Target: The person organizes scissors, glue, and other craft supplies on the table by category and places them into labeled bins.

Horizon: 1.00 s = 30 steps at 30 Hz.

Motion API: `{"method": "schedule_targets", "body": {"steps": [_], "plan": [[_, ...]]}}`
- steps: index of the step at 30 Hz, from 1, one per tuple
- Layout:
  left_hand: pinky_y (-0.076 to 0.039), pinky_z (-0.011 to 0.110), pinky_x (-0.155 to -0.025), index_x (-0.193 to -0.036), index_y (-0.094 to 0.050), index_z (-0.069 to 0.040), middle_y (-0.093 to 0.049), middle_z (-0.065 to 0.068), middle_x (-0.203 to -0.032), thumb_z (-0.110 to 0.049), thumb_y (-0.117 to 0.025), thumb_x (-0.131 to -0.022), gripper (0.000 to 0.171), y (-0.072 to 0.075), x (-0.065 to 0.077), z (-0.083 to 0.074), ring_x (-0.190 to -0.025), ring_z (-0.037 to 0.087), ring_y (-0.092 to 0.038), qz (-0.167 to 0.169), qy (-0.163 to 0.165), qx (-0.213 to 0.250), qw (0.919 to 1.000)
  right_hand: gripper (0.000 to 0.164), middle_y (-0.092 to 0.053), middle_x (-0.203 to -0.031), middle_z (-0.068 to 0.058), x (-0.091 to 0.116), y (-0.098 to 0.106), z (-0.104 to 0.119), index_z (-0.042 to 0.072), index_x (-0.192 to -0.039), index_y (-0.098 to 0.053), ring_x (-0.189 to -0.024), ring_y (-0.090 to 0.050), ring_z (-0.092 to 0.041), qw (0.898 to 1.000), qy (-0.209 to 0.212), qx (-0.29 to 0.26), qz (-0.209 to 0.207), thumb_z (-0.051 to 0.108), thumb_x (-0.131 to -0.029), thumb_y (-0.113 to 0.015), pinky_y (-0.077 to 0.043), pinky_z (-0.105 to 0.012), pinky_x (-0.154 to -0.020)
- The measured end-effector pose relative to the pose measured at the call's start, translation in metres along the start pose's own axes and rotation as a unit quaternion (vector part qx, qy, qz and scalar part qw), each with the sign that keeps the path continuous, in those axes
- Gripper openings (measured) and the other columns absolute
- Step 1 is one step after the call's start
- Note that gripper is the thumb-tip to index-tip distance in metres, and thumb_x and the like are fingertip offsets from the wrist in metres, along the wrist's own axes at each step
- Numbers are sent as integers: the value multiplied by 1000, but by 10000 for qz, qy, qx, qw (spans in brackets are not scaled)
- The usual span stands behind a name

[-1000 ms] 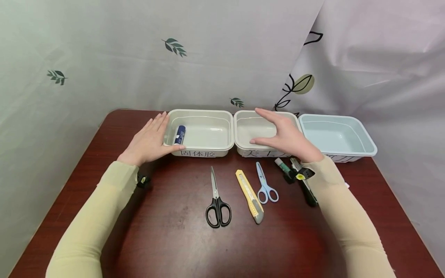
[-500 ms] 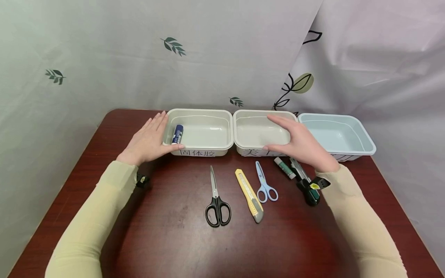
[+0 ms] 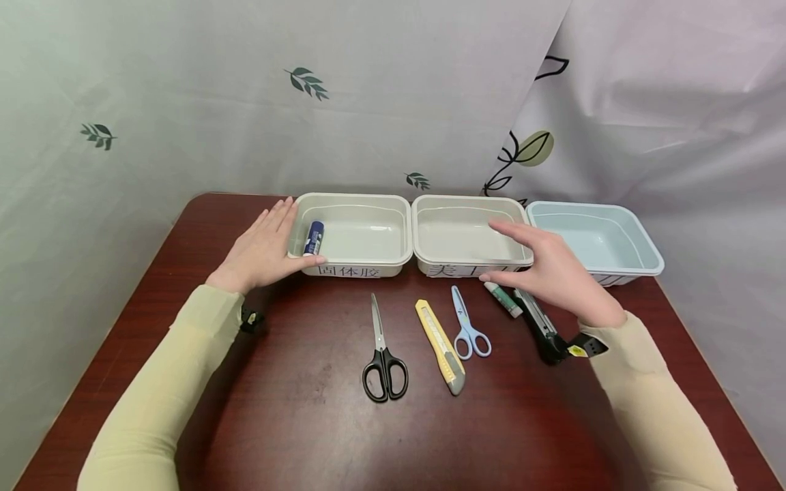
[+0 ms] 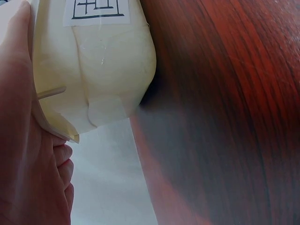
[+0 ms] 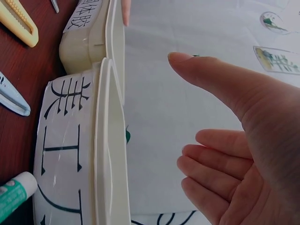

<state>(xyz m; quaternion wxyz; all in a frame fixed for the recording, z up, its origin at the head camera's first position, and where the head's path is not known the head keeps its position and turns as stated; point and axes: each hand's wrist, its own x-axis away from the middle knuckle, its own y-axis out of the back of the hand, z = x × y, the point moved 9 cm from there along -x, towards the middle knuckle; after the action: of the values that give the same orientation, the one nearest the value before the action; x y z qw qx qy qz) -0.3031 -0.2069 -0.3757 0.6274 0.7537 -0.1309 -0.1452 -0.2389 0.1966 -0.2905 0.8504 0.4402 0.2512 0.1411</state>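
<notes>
My left hand (image 3: 260, 249) rests on the left end of the left cream bin (image 3: 374, 262), fingers straight along its rim and thumb over the front edge. A blue glue stick (image 3: 314, 237) lies inside that bin, near the hand. Above the right end of the middle cream bin (image 3: 451, 235), my right hand (image 3: 549, 269) hovers with thumb and fingers spread and nothing between them. Below it on the table lie a green and white glue stick (image 3: 503, 300) and a long black-and-silver tool (image 3: 537, 324), its end close to the wrist camera.
Light blue safety-style scissors (image 3: 469, 334), a yellow box cutter (image 3: 440, 346) and black-handled scissors (image 3: 385, 372) lie on the dark red table (image 3: 295, 423). To the right of the middle bin stands a pale blue bin (image 3: 604, 235). Pale curtain (image 3: 368, 123) hangs behind.
My right hand has moved right and toward me, from over the middle of the middle bin to its right end. My left hand has stayed in place.
</notes>
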Motion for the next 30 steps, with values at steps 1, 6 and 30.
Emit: {"method": "schedule_targets", "body": {"steps": [1,6,30], "plan": [[-5,44,-124,-160,-9,5,-9,23,-167,-80,-53,-87,121,0,0,0,-154,32,-7,-1,0,-1,10000,77,-60,-142,-7,2,1,0,6,-144,-58,-132,-53,-27,10000,-34,11,-22,28,-78,-92,-44,-51,-105],[-6,45,-124,-160,-9,5,-9,23,-167,-80,-53,-87,121,0,1,0,-154,33,-7,-13,1,5,10000,75,-64,-136,-7,11,5,-3,4,-140,-62,-126,-58,-28,9999,-148,33,-79,26,-75,-93,-47,-51,-102],[-3,43,-124,-161,-8,5,-9,23,-167,-80,-52,-87,121,1,1,-2,-154,33,-8,-8,21,-2,10000,59,-73,-118,-10,46,-11,-29,5,-127,-72,-112,-68,-25,9978,-656,117,28,35,-79,-90,-53,-44,-90]]}}
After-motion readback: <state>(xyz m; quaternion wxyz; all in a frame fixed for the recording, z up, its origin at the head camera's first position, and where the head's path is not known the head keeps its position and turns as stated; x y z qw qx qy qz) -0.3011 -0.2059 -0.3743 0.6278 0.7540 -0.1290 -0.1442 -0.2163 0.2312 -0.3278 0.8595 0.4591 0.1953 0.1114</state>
